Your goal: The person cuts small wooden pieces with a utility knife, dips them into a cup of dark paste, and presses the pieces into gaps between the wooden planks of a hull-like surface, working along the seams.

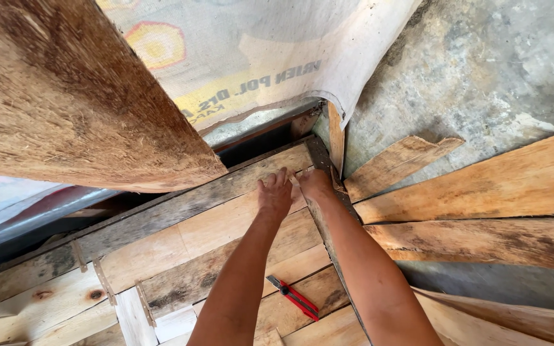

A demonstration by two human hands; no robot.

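Both hands press flat on the wooden panel at its far corner: the left hand open with fingers spread, the right hand just beside it over the dark edge strip (whether it curls round anything I cannot tell). The panel looks stiff, heavy and splintery, best held by its edges. A red utility knife lies nearer the person, between the forearms.

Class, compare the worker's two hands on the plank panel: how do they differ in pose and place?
The left hand lies flat, fingers spread, on a pale plank of the panel; the right hand is curled at the panel's corner, against its dark edge board. The left sits slightly lower, the right nearer the concrete wall. Both are bare and hold no tool; the red cutter lies untouched.
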